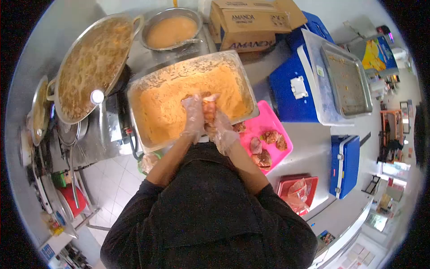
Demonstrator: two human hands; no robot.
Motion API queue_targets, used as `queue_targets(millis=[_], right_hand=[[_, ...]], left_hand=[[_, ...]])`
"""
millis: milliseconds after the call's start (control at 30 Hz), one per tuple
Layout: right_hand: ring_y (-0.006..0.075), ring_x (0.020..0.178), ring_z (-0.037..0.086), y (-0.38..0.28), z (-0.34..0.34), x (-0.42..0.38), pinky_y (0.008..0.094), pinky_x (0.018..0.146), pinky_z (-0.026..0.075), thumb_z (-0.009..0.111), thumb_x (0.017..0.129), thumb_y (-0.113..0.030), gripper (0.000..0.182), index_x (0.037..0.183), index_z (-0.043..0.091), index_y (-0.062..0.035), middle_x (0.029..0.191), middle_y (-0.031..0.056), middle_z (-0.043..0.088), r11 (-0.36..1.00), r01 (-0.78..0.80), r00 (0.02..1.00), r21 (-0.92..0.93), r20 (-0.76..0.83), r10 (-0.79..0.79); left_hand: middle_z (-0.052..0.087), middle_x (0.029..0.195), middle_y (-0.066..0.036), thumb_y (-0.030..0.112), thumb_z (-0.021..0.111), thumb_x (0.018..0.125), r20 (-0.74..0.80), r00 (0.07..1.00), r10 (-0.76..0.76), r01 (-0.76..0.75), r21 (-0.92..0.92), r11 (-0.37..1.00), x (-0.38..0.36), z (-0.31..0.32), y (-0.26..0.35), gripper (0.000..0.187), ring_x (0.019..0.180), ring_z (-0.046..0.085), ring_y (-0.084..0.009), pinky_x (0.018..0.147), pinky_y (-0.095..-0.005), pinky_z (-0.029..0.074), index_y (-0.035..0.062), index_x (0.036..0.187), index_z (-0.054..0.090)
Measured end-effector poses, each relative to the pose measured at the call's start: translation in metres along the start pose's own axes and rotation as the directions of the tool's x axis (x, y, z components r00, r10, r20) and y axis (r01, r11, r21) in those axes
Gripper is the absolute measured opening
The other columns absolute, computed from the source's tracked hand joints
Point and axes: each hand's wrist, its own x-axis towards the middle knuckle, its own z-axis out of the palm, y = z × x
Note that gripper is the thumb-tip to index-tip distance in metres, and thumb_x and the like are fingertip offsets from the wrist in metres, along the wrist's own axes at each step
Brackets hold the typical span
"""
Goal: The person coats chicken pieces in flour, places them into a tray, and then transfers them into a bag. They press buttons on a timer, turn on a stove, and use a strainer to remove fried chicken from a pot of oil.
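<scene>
A piece of raw meat [209,109], reddish with a pale edge, is held between my two hands over a metal tray [133,112] of orange breading flour [163,105]. My left hand [193,115], in a clear plastic glove, grips it from the left. From the right, my right hand [222,132], gloved the same way, closes on its lower part. Some of my fingers are hidden behind the meat and the crinkled plastic. Several marinated meat pieces [262,158] lie on a pink cutting board [284,150] beside my right forearm.
A large pan of bubbling oil [92,67] stands at left, with a pot of orange liquid [172,32] behind the tray. A cardboard box [251,24], blue cooler [289,85] and smaller cooler [345,166] stand to the right. A red tray [313,184] holds plastic bags.
</scene>
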Motion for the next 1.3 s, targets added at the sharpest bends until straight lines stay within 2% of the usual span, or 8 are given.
queue_targets(millis=[233,333,433,833,900,1067,1233,1300], right_hand=[[0.0286,0.112,0.053,-0.005,-0.023,-0.046,0.0381,0.096,0.043,0.041,0.097,-0.023,0.033,0.122,0.050,-0.0040,0.121,0.0160,0.056,-0.709,-0.150,0.821,-0.689,0.313,-0.477],[0.0326,0.121,0.048,-0.046,0.004,-0.118,0.0423,0.097,0.041,0.055,0.087,-0.018,0.041,0.125,0.049,-0.0046,0.129,0.0238,0.051,-0.705,-0.423,0.828,-0.569,0.073,-0.556],[0.0360,0.112,0.053,-0.080,-0.041,-0.125,0.0434,0.092,0.045,0.062,0.081,-0.025,0.042,0.115,0.055,-0.0013,0.111,0.0238,0.060,-0.209,-0.717,0.603,-0.665,-0.441,-0.664],[0.0409,0.102,0.056,-0.091,-0.139,-0.127,0.0465,0.092,0.045,0.073,0.075,-0.024,0.052,0.120,0.056,-0.0035,0.107,0.0210,0.061,-0.342,-0.290,0.879,-0.894,-0.108,-0.464],[0.0387,0.109,0.054,-0.085,-0.115,-0.137,0.0458,0.095,0.042,0.071,0.076,-0.020,0.049,0.119,0.055,-0.0018,0.110,0.0222,0.061,0.132,-0.383,0.678,-0.914,-0.375,-0.632],[0.0427,0.126,0.037,-0.061,-0.114,-0.197,0.0442,0.108,0.031,0.070,0.075,-0.015,0.075,0.139,0.034,-0.0012,0.136,0.0246,0.040,-0.725,-0.529,0.801,-0.441,0.023,-0.598],[0.0392,0.120,0.043,-0.036,-0.007,-0.160,0.0450,0.098,0.037,0.068,0.077,-0.025,0.061,0.129,0.045,-0.0014,0.126,0.0226,0.049,-0.645,-0.459,0.714,-0.611,0.179,-0.677],[0.0342,0.106,0.057,-0.024,-0.004,-0.135,0.0450,0.085,0.044,0.060,0.087,-0.031,0.048,0.122,0.048,-0.0001,0.112,0.0217,0.059,-0.454,-0.287,0.591,-0.844,0.217,-0.777]], left_hand=[[0.066,0.083,-0.006,0.038,0.035,0.102,0.138,0.948,0.287,-0.311,0.594,0.741,0.047,-0.051,-0.016,0.049,0.067,0.060,-0.0141,0.059,-0.0287,0.050,-0.0025,0.106,0.063],[0.064,0.075,-0.010,0.030,0.040,0.101,0.135,0.932,0.335,-0.340,0.639,0.690,0.024,-0.053,0.026,0.041,0.064,0.060,-0.0200,0.056,-0.0353,0.049,-0.0042,0.105,0.061],[0.059,0.067,-0.013,0.022,0.044,0.099,0.674,0.435,0.597,-0.430,0.738,-0.520,0.074,-0.125,0.011,0.034,0.060,0.060,-0.0273,0.052,-0.0408,0.046,-0.0057,0.113,0.056],[0.051,0.068,0.000,0.034,0.046,0.099,0.139,0.970,0.198,-0.242,0.613,0.752,0.020,-0.051,0.007,0.032,0.056,0.045,-0.0141,0.053,-0.0326,0.043,0.0063,0.097,0.061],[0.052,0.072,0.000,0.038,0.044,0.099,0.120,0.988,0.098,-0.153,0.641,0.752,0.022,-0.043,-0.008,0.036,0.061,0.046,-0.0133,0.059,-0.0317,0.044,0.0063,0.097,0.060],[0.061,0.080,-0.008,0.046,0.041,0.099,0.294,0.955,-0.035,-0.200,0.730,0.654,-0.003,0.006,-0.029,0.049,0.072,0.055,-0.0156,0.063,-0.0324,0.046,0.0036,0.092,0.064],[0.060,0.100,-0.018,0.022,0.050,0.097,0.883,0.452,0.130,-0.847,0.470,-0.247,-0.025,0.052,-0.054,0.031,0.094,0.059,-0.0263,0.082,-0.0391,0.047,0.0055,0.123,0.053],[0.054,0.104,-0.020,0.021,0.051,0.095,0.783,0.547,0.298,-0.837,0.524,0.159,-0.018,0.049,-0.074,0.039,0.095,0.058,-0.0295,0.073,-0.0405,0.046,0.0119,0.133,0.047]])
